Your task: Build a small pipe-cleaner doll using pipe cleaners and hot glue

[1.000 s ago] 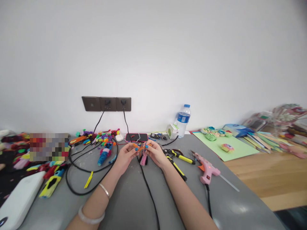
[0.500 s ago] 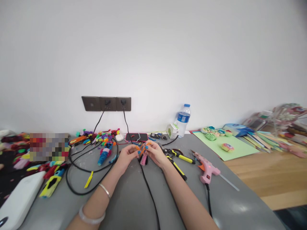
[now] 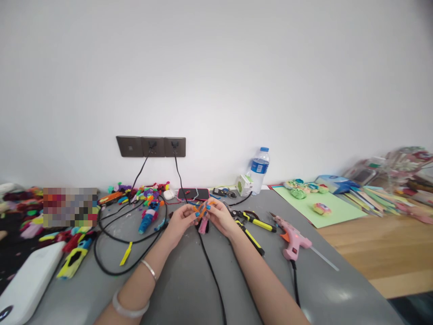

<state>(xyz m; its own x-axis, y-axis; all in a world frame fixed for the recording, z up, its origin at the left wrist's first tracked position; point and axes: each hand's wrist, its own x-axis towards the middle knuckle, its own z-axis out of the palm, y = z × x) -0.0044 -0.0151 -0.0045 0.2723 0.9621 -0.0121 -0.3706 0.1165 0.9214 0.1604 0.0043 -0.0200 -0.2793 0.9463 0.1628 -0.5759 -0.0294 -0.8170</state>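
Both hands meet over the middle of the grey table, fingers pinched around a small orange pipe cleaner [image 3: 202, 210]. My left hand [image 3: 181, 222] grips its left end between thumb and fingertips. My right hand [image 3: 220, 217] pinches the other end, with blue-painted nails showing. A pink fuzzy piece [image 3: 203, 225] hangs just below the fingertips; how it joins the orange one is hidden. Right of my right hand lie yellow-and-black pliers [image 3: 249, 237]. A blue pipe-cleaner figure [image 3: 147, 220] rests left of my left hand.
A pink glue gun [image 3: 293, 237] lies on the right, its cord running to the front edge. Black cable [image 3: 111, 274] loops over the left side. A water bottle [image 3: 260, 169] and small box [image 3: 244, 185] stand by the wall. A white device [image 3: 32, 282] sits front left.
The hands stay in nearly the same place, fingers shifting slightly on the orange pipe cleaner. The whole view has moved by only a few pixels.
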